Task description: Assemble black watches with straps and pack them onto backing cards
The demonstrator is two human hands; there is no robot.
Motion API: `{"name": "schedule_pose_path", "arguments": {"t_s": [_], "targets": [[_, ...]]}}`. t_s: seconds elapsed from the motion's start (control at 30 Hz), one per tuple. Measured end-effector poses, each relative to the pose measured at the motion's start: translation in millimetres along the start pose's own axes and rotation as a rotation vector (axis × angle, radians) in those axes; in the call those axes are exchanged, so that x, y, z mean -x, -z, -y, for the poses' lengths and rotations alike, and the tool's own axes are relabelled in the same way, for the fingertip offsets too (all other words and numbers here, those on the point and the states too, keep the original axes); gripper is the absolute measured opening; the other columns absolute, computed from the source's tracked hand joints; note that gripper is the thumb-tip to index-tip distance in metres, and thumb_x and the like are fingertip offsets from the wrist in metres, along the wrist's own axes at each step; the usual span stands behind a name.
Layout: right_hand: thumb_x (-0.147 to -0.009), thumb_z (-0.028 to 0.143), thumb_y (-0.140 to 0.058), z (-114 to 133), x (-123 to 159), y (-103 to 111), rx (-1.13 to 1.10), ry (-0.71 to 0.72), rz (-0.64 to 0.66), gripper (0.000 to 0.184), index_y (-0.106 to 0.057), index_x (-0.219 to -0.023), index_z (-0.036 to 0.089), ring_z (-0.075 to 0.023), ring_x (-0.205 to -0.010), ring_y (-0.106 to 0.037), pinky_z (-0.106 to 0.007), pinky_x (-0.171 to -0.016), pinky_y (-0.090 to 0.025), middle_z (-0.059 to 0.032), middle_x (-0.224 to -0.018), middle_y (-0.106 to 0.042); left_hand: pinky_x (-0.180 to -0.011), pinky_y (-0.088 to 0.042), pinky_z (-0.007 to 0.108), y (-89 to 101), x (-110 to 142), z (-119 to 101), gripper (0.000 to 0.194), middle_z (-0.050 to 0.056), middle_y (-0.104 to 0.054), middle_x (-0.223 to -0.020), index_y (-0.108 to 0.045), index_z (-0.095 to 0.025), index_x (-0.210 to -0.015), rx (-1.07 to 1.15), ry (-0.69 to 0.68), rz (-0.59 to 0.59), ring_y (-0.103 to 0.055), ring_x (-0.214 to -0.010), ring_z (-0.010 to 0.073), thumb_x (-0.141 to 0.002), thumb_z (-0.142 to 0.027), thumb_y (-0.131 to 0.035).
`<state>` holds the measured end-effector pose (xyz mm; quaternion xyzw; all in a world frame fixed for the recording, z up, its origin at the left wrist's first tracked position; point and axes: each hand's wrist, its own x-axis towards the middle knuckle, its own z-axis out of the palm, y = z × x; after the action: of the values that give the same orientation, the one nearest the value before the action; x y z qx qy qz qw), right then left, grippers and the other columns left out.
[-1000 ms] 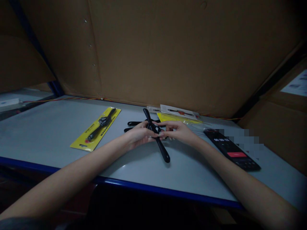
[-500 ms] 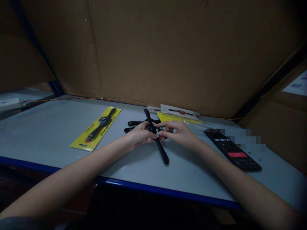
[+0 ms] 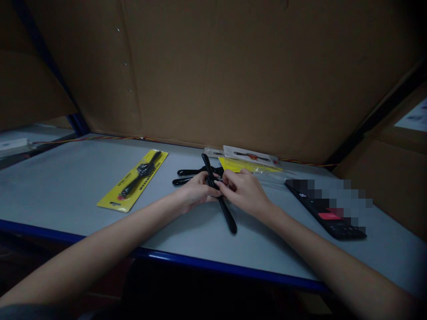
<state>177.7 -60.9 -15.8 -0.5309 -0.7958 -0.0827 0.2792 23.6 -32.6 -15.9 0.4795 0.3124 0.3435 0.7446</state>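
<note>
A black spokeshave point(image 3: 228, 218) is held at a slant over the table, one handle pointing away and the other toward the front edge. My left hand point(image 3: 195, 192) is closed round its middle from the left. At the same middle part, the thumb and curled fingers of my right hand point(image 3: 247, 190) press together; they cover the blade area, so any small part between them is hidden. Behind my left hand lie more black spokeshave handles point(image 3: 188, 172), partly covered by it.
To the left lies a spokeshave on a yellow blister card point(image 3: 133, 183). Opened packaging, a white printed card point(image 3: 248, 155) and a yellow card point(image 3: 233, 165) lie at the back by the cardboard wall point(image 3: 207, 80). A phone point(image 3: 347, 231) rests on the right. Thin wires run along the back edge.
My right hand has turned, its fingers curling further over the spokeshave's middle and moving slightly left. The near handle has dipped a little toward the front. My left hand keeps its hold.
</note>
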Motion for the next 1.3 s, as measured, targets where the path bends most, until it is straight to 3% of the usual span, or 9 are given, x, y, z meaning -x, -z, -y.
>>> {"name": "schedule_pose_path", "arguments": {"t_s": [0.13, 0.27, 0.43, 0.57, 0.67, 0.87, 0.97, 1.13, 1.3], "targets": [[-0.084, 0.040, -0.049, 0.5, -0.7, 3.6, -0.083, -0.015, -0.025, 0.025, -0.053, -0.069, 0.020, -0.0112, -0.049, -0.041, -0.028, -0.064, -0.031, 0.0033, -0.051, -0.051, -0.074, -0.052, 0.034, 0.1, 0.4, -5.7, 0.048, 0.003, -0.062, -0.079, -0.049, -0.012, -0.106, 0.001, 0.025, 0.018, -0.065, -0.066, 0.0142, -0.063, 0.009, -0.055], [-0.086, 0.045, -0.044, -9.1, -3.4, 6.8, -0.239, -0.106, -0.108, 0.032, -0.056, -0.072, 0.019, -0.0112, -0.049, -0.043, -0.025, -0.054, -0.029, 0.0025, -0.053, -0.051, -0.077, -0.052, 0.037, 3.8, -0.8, -15.1, 0.035, 0.011, -0.065, -0.085, -0.050, -0.008, -0.104, 0.049, 0.066, 0.062, -0.067, -0.072, 0.0188, -0.071, 0.004, -0.052], [-0.084, 0.044, -0.044, -49.1, -12.6, 8.2, -0.244, -0.255, -0.215, 0.030, -0.057, -0.073, 0.019, -0.0126, -0.051, -0.046, -0.025, -0.051, -0.029, 0.0017, -0.055, -0.051, -0.076, -0.054, 0.038, 16.4, -5.7, -22.3, 0.032, 0.018, -0.065, -0.097, -0.049, -0.007, -0.103, 0.041, 0.052, 0.022, -0.068, -0.077, 0.0222, -0.073, -0.002, -0.059], [-0.078, 0.031, -0.051, -89.2, -18.0, 13.9, 0.031, -0.257, -0.249, 0.018, -0.063, -0.083, 0.019, -0.0214, -0.080, -0.054, -0.031, -0.067, -0.036, -0.0069, -0.082, -0.062, -0.075, -0.055, 0.035, 25.1, -8.4, -26.1, 0.027, 0.021, -0.063, -0.100, -0.051, -0.005, -0.096, 0.025, 0.052, -0.039, -0.068, -0.079, 0.0233, -0.072, -0.002, -0.060], [-0.075, 0.028, -0.053, -112.3, -16.6, 18.3, 0.189, -0.261, -0.113, 0.027, -0.064, -0.098, 0.022, -0.0289, -0.099, -0.050, -0.042, -0.079, -0.034, -0.0101, -0.103, -0.061, -0.076, -0.054, 0.033, 27.9, -9.4, -27.9, 0.022, 0.023, -0.062, -0.104, -0.052, -0.003, -0.092, 0.015, 0.085, -0.068, -0.068, -0.081, 0.0249, -0.071, -0.003, -0.060], [-0.080, 0.046, -0.052, -136.9, -8.6, 20.1, 0.016, -0.228, 0.208, 0.041, -0.059, -0.116, 0.028, -0.0316, -0.112, -0.049, -0.051, -0.094, -0.029, -0.0067, -0.123, -0.058, -0.079, -0.053, 0.036, 28.1, -12.4, -28.5, 0.025, 0.022, -0.063, -0.098, -0.050, -0.003, -0.093, 0.055, 0.104, -0.103, -0.067, -0.080, 0.0270, -0.070, -0.005, -0.058], [-0.074, 0.049, -0.059, -139.9, -7.5, 21.4, -0.010, -0.240, 0.226, 0.051, -0.057, -0.120, 0.027, -0.0327, -0.112, -0.051, -0.049, -0.096, -0.032, -0.0074, -0.123, -0.058, -0.079, -0.053, 0.037, 29.0, -14.0, -27.4, 0.026, 0.021, -0.063, -0.099, -0.049, -0.004, -0.092, 0.064, 0.099, -0.118, -0.067, -0.080, 0.0269, -0.068, -0.005, -0.059], [-0.085, 0.048, -0.044, -146.4, -9.9, 27.3, -0.207, -0.243, 0.169, 0.041, -0.061, -0.116, 0.027, -0.0272, -0.113, -0.052, -0.043, -0.094, -0.038, -0.0049, -0.120, -0.060, -0.080, -0.053, 0.037, 33.3, -16.5, -23.8, 0.027, 0.021, -0.062, -0.100, -0.050, -0.005, -0.091, 0.062, 0.091, -0.072, -0.067, -0.082, 0.0259, -0.067, -0.007, -0.061], [-0.075, 0.038, -0.059, -160.1, -7.8, 24.4, -0.187, -0.305, 0.223, 0.038, -0.064, -0.111, 0.026, -0.0267, -0.103, -0.059, -0.040, -0.087, -0.045, -0.0038, -0.114, -0.064, -0.080, -0.053, 0.037, 32.8, -17.1, -22.2, 0.030, 0.022, -0.061, -0.103, -0.049, -0.004, -0.094, 0.047, 0.122, -0.099, -0.067, -0.081, 0.0262, -0.066, -0.007, -0.061]]}}
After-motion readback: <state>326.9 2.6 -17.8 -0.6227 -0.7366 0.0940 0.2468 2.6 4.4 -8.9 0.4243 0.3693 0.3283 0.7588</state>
